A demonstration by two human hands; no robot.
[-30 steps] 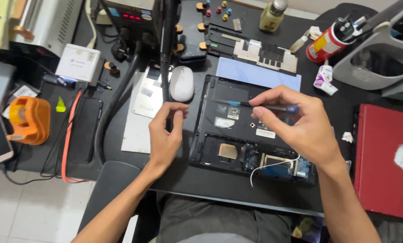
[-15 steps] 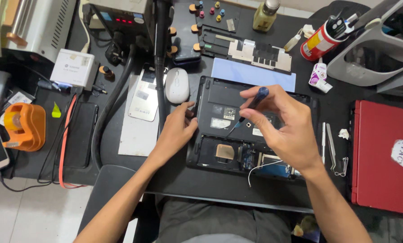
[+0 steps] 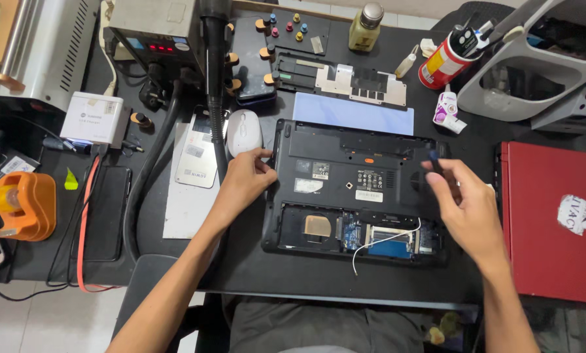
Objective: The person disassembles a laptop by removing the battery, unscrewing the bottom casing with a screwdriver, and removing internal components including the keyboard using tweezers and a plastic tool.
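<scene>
A black laptop [image 3: 358, 176] lies upside down on the black desk, its lower cover off, showing circuit boards and a loose white wire [image 3: 371, 252]. My left hand [image 3: 244, 180] grips the laptop's left edge, fingers curled against it. My right hand [image 3: 463, 206] is over the laptop's right edge and holds a dark blue-handled screwdriver [image 3: 435, 162] upright between thumb and fingers.
A white mouse [image 3: 244, 131] and a thick black hose [image 3: 214, 98] lie left of the laptop. A pale blue sheet [image 3: 352, 112] and a removed cover panel [image 3: 345, 75] lie behind it. A red laptop [image 3: 554, 222] sits at right, an orange tape dispenser [image 3: 21, 206] at far left.
My right hand has moved with the screwdriver from the laptop's middle to its right edge. My left hand has shifted to the laptop's left edge. The view has moved closer.
</scene>
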